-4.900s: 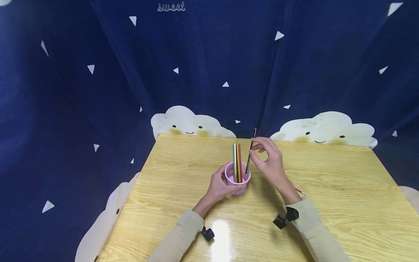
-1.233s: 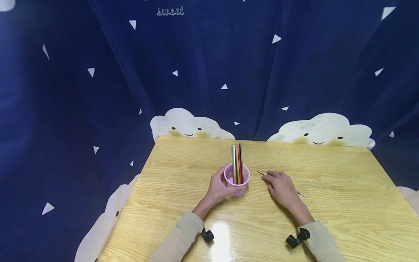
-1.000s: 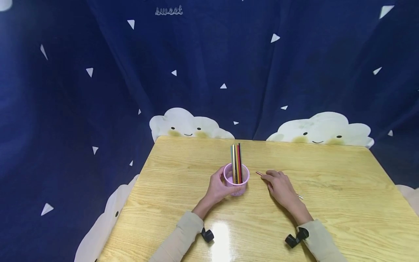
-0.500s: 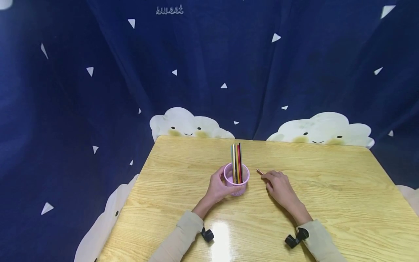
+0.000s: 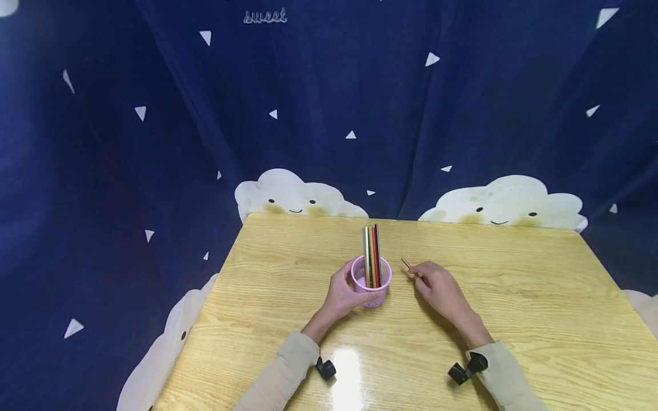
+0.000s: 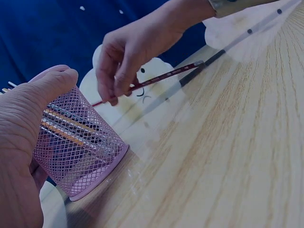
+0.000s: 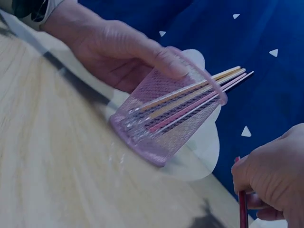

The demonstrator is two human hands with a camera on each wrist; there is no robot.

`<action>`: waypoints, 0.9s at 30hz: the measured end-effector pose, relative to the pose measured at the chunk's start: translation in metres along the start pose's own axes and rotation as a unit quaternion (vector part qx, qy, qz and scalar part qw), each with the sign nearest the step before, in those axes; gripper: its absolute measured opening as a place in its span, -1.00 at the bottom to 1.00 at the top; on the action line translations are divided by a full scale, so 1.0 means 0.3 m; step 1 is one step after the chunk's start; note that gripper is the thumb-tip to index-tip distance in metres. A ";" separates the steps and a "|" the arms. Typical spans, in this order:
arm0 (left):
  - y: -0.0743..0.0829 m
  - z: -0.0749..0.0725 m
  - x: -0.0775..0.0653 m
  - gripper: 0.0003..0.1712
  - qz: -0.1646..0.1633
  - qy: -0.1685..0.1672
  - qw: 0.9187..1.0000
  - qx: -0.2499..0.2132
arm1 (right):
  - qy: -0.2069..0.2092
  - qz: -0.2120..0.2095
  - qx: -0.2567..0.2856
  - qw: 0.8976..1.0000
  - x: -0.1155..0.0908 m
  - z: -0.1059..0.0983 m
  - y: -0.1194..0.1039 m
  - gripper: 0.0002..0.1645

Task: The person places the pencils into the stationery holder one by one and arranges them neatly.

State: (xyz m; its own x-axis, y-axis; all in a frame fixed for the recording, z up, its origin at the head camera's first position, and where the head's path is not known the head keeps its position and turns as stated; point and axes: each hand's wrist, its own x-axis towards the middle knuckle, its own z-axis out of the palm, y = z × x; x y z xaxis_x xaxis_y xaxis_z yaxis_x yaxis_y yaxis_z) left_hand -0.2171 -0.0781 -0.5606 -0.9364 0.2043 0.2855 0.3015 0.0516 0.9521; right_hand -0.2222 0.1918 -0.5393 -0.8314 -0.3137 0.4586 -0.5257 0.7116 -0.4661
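My left hand [image 5: 343, 294] grips a pink mesh pen cup [image 6: 78, 114], thumb near its rim and fingers round the far side. Several pencils [image 5: 371, 251] in yellow, red, black and other colours stand in the cup and lean together against its wall. To the right of the cup, my right hand [image 5: 439, 291] pinches a red pencil [image 6: 166, 75] between thumb and fingers. White marks run along the pencil's side, and its silvery end [image 6: 198, 63] is close over the tabletop. In the right wrist view the pencil [image 7: 243, 209] is partly covered by the fingers.
Both hands work over a light wooden table [image 5: 288, 257] with a bright reflection near its front. Behind it hangs a dark blue curtain [image 5: 319, 85] printed with clouds and white triangles. Black wrist cameras [image 5: 326, 369] sit at both sleeves.
The black pencil has gone from my right hand into the cup. My right hand then reached the red pencil lying on the table, took hold of it and tilted it up. The left hand stays put.
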 end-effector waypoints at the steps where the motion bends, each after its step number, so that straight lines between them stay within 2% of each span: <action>1: 0.000 0.000 0.000 0.04 -0.001 0.000 1.000 0.001 | 0.006 -0.002 0.013 1.000 0.004 -0.005 -0.004 -0.74; 6: -0.001 -0.002 0.000 0.04 -0.003 0.000 1.000 0.002 | 0.040 -0.019 0.057 0.997 0.021 -0.020 -0.023 -0.68; 16: -0.003 -0.003 0.000 0.03 -0.002 -0.001 1.000 -0.004 | 0.088 -0.046 0.073 0.992 0.061 -0.044 -0.067 -0.68; 21: -0.005 -0.005 0.001 0.03 0.000 -0.002 1.000 -0.007 | 0.137 -0.064 0.099 0.984 0.094 -0.062 -0.095 -0.65; 27: -0.007 -0.003 0.001 0.03 0.000 -0.002 1.000 -0.005 | 0.198 -0.083 0.132 0.968 0.136 -0.087 -0.127 -0.62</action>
State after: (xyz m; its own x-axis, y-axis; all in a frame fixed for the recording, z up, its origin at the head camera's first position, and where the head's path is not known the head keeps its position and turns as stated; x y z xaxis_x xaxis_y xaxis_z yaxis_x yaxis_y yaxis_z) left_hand -0.2181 -0.0792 -0.5623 -0.9356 0.2080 0.2852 0.3000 0.0425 0.9530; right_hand -0.2314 0.1684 -0.4830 -0.6248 -0.1069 0.7734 -0.7171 0.4704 -0.5143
